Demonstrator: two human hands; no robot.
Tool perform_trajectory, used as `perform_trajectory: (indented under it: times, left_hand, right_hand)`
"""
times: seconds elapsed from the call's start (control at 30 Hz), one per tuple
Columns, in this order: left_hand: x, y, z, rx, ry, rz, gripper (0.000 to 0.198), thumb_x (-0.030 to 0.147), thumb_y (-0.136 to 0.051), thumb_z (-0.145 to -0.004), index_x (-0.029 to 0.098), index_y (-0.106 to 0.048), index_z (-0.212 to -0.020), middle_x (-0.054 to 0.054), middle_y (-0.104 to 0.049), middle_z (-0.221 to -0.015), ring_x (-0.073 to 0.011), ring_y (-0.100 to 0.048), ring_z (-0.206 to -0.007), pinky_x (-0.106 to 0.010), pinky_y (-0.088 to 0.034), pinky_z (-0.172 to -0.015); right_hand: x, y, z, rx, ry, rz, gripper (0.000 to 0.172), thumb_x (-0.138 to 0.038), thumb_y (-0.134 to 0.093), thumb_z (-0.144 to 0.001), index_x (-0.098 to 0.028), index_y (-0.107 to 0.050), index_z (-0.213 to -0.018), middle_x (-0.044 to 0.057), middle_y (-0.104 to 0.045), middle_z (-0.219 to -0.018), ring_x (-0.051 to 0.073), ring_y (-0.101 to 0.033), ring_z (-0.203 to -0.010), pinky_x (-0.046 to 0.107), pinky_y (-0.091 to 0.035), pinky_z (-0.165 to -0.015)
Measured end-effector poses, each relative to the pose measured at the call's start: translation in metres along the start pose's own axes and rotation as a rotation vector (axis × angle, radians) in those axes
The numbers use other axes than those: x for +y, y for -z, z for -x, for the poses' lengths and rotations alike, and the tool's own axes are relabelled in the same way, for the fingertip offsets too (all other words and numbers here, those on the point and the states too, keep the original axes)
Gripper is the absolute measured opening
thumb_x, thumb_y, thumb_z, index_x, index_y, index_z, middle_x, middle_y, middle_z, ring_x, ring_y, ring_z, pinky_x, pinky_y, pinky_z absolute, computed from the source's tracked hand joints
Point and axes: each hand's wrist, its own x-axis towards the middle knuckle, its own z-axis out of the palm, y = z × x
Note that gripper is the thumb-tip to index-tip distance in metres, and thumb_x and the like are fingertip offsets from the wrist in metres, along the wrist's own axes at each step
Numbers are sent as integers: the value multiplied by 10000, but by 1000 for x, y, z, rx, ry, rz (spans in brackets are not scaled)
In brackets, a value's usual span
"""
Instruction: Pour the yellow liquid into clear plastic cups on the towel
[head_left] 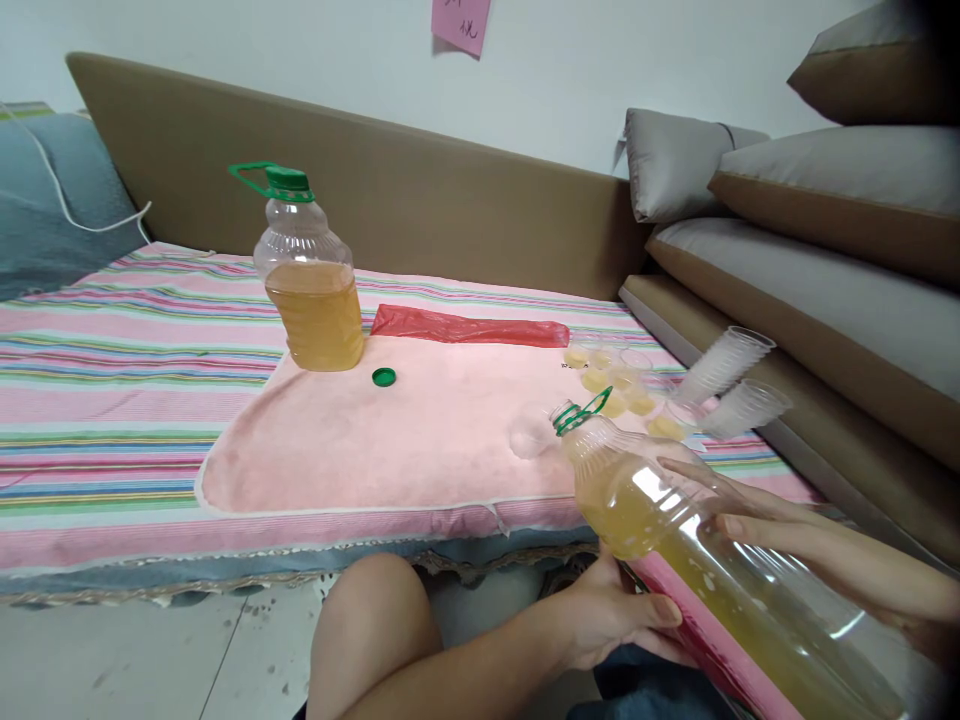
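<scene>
A large clear plastic bottle [637, 500] of yellow liquid lies tilted in both my hands, its uncapped mouth with a green ring pointing left and up. My left hand [611, 615] grips it from below, by the pink label. My right hand [742, 515] wraps round its upper right side, fingers partly seen through the plastic. Close to the mouth, a clear plastic cup [531, 436] stands on the pink cloth [360, 440]. Behind the bottle are several cups [598, 380] with some yellow liquid. A loose green cap [384, 377] lies on the cloth.
Another bottle [322, 310] with a green cap stands upright at the left. A red plastic bag [469, 327] lies along the cloth's back edge. Two stacks of clear cups [724, 365] lean at the right, near piled cushions [840, 260]. A brown headboard [375, 180] runs behind.
</scene>
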Motion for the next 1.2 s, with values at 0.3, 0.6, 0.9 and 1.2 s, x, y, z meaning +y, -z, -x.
perform_trajectory:
  times: [0.3,0.6,0.9,1.2]
  left_hand:
    - [-1,-1,-1,-7,-1,1,878,441,-960,-393,222,-572,-1150,-82,-643,-1071,-295,-676,-949,-736,-372,-955]
    - [-3,1,-2,-3,-5,22,934,423,-963,-395,247,-554,-1216,-85,-658,-1084,-274,-680,-905,-757,-365,-950]
    - [-1,-1,-3,5,8,27,1016,443,-969,-343,249,-538,-1243,-89,-645,-1100,-257,-675,-862,-779,-332,-950]
    - [-3,1,-4,-12,-10,2,1014,490,-950,-381,252,-523,-1270,-116,-659,-1135,-317,-688,-943,-778,-357,-940]
  right_hand:
    - [0,0,-1,-5,9,23,664,-623,-632,-777,-382,-540,-1389,-70,-392,-1559,331,-236,-1484,483,-139,-1208]
    - [-5,-2,-2,-2,-25,32,682,-661,-633,-733,-335,-625,-1331,-21,-446,-1533,337,-201,-1490,484,-122,-1206]
    - [-3,-3,-1,12,-88,-8,738,-671,-640,-722,-352,-562,-1384,-34,-363,-1579,335,-191,-1498,482,-114,-1206]
    - [3,-1,-3,-22,-57,-29,701,-614,-632,-781,-348,-518,-1419,-34,-359,-1586,300,-196,-1505,448,-119,-1225]
